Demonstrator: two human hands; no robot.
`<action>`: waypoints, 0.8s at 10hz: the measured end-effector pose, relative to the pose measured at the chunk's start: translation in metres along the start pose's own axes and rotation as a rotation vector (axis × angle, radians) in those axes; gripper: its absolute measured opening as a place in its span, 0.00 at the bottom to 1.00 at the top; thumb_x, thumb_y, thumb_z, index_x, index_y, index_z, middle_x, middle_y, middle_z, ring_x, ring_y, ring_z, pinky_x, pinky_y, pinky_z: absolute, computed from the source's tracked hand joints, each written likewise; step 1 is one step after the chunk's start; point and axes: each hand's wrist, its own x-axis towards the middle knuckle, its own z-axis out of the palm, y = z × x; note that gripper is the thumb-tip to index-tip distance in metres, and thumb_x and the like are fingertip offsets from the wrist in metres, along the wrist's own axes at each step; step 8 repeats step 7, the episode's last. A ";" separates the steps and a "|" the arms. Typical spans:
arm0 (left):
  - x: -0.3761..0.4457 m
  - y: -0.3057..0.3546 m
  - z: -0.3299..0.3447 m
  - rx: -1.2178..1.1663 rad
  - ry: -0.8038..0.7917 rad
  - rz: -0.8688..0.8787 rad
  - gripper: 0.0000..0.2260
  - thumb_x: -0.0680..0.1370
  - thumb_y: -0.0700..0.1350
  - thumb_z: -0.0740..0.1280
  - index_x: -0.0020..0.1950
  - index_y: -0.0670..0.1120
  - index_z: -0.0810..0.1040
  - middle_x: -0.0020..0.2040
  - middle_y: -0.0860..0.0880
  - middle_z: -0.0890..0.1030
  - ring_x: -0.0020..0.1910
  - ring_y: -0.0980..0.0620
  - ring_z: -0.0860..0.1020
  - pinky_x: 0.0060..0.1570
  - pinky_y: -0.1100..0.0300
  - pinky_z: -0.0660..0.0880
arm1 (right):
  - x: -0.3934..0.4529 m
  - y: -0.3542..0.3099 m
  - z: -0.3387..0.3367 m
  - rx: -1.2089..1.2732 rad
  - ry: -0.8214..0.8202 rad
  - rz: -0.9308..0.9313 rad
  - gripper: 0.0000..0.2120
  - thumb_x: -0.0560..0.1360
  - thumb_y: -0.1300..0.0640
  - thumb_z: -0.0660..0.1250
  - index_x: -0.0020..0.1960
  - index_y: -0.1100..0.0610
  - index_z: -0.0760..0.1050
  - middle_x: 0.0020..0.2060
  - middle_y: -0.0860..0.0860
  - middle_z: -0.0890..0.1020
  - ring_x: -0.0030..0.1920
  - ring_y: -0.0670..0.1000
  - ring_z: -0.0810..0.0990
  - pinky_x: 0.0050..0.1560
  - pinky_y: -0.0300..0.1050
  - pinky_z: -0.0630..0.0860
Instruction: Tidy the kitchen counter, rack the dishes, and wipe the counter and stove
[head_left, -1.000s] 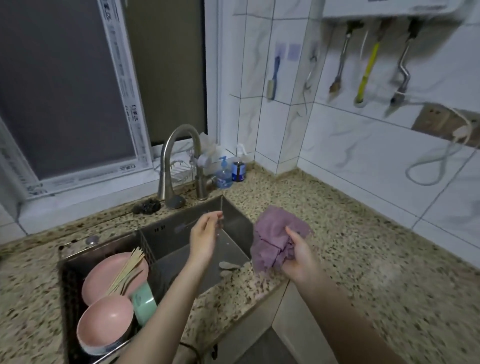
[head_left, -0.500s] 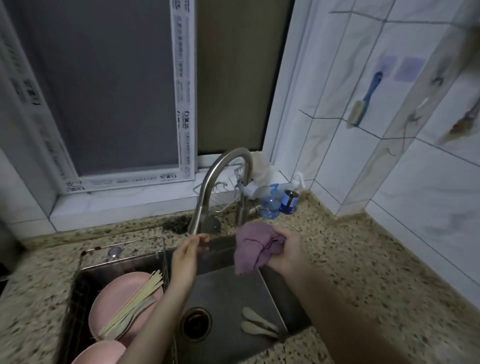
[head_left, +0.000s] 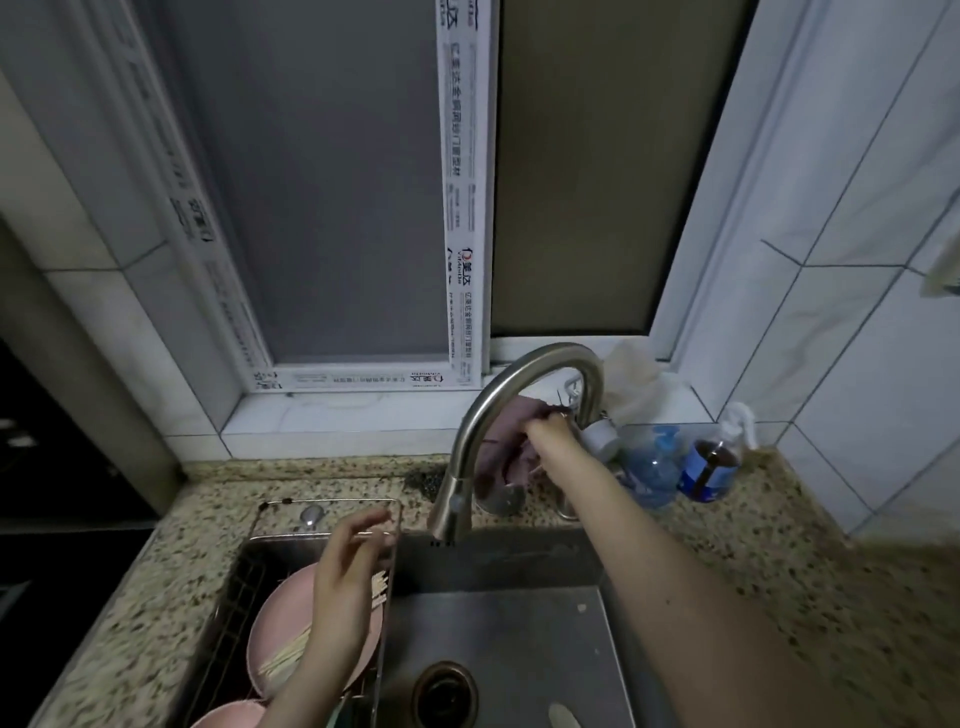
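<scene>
Faucet (head_left: 524, 410) hides cloth (head_left: 506, 441) partly; right hand (head_left: 548, 434) grips it.

We count, relative to the faucet (head_left: 519, 415): two bottles (head_left: 649, 467) to its right, one purple cloth (head_left: 506, 441) behind it, two pink plates (head_left: 280, 639) lower left, one spoon (head_left: 563, 717) below.

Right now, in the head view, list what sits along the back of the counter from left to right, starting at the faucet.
Faucet → purple cloth gripped by the right hand behind the faucet's arch → clear blue-capped bottle → dark spray bottle with blue label.
</scene>
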 end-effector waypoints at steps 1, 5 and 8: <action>-0.002 0.004 0.003 -0.045 0.019 0.024 0.08 0.79 0.36 0.60 0.54 0.41 0.78 0.47 0.46 0.82 0.44 0.50 0.80 0.43 0.63 0.77 | 0.004 0.007 -0.002 -0.326 0.034 -0.096 0.16 0.76 0.57 0.61 0.61 0.62 0.67 0.54 0.62 0.79 0.52 0.60 0.80 0.52 0.56 0.79; -0.013 0.032 0.046 -0.203 -0.239 0.114 0.11 0.79 0.41 0.61 0.60 0.51 0.74 0.46 0.51 0.83 0.42 0.55 0.79 0.40 0.62 0.76 | -0.083 0.040 -0.061 -0.195 0.047 -0.306 0.06 0.79 0.56 0.61 0.49 0.53 0.76 0.54 0.54 0.80 0.52 0.51 0.77 0.49 0.43 0.72; -0.055 0.030 0.076 -0.207 -0.461 0.112 0.12 0.79 0.49 0.59 0.62 0.59 0.71 0.58 0.48 0.80 0.54 0.48 0.79 0.53 0.51 0.75 | -0.186 0.087 -0.111 0.100 0.108 -0.241 0.07 0.81 0.57 0.59 0.54 0.56 0.74 0.52 0.58 0.81 0.42 0.51 0.81 0.48 0.44 0.76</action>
